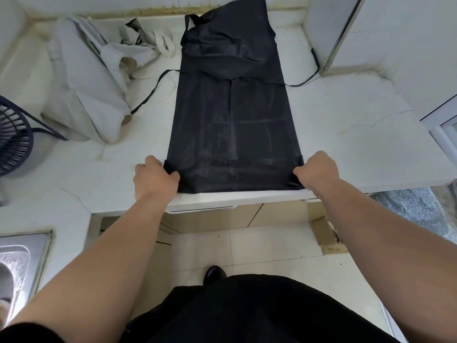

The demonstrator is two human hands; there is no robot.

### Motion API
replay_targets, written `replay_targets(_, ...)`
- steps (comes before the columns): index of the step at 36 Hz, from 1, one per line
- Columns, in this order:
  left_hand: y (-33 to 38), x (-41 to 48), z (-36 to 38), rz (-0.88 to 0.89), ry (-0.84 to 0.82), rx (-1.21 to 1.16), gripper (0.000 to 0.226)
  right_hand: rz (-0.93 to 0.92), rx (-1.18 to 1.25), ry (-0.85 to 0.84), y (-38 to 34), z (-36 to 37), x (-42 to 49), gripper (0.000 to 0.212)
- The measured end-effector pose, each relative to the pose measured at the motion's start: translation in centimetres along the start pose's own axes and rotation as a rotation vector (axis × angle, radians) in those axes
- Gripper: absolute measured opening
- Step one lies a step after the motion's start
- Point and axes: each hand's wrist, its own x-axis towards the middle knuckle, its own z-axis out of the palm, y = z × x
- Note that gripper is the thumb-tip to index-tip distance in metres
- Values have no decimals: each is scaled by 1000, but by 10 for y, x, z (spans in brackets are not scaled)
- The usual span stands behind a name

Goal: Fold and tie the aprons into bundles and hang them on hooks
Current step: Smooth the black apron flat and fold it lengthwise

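1. Your long black fabric apron (235,125) lies flat on the white, cracked stone tabletop (346,125). It is folded lengthwise into a narrow strip that runs from the near edge toward the back wall, bib end farthest from you.
2. Your left hand (155,178) has its fingers curled round the near-left corner of the apron, clutching the fabric close to the tabletop's front edge.
3. Your right hand (319,170) grips the near-right corner the same way, knuckles up.
4. Both hands sit about level with each other, and the hem between them lies straight along the front edge.
5. A thin black left tie strap (150,92) trails from the apron's left side across the tabletop. A thin black right tie strap (305,80) leaves the right side and curves toward the tall white cabinet (383,45) at the far right.
6. A crumpled cream fabric apron (91,82) lies heaped on the tabletop to the left of the black one, apart from it. The left tie strap runs up to its edge.
7. A dark slatted round object (12,142) shows at the left border; you cannot tell what it is.
8. A steel sink (22,256) sits at the lower left.
9. Below the tabletop's edge you can see the pale tiled floor (259,246) and the tip of a dark shoe (214,273).
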Motion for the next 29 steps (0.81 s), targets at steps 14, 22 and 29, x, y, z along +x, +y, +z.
replay_targets(14,7,16,-12,-88,-203,-258,13,13,499,-211,7,-12,-9,52)
replay_targets(22,-4,15,-20,-212,-430,-747,28,258,684,-327,10,-20,-12,6)
replay_targets(29,-9,14,-22,-324,-470,-875,36,266,887,-520,13,-26,-12,20)
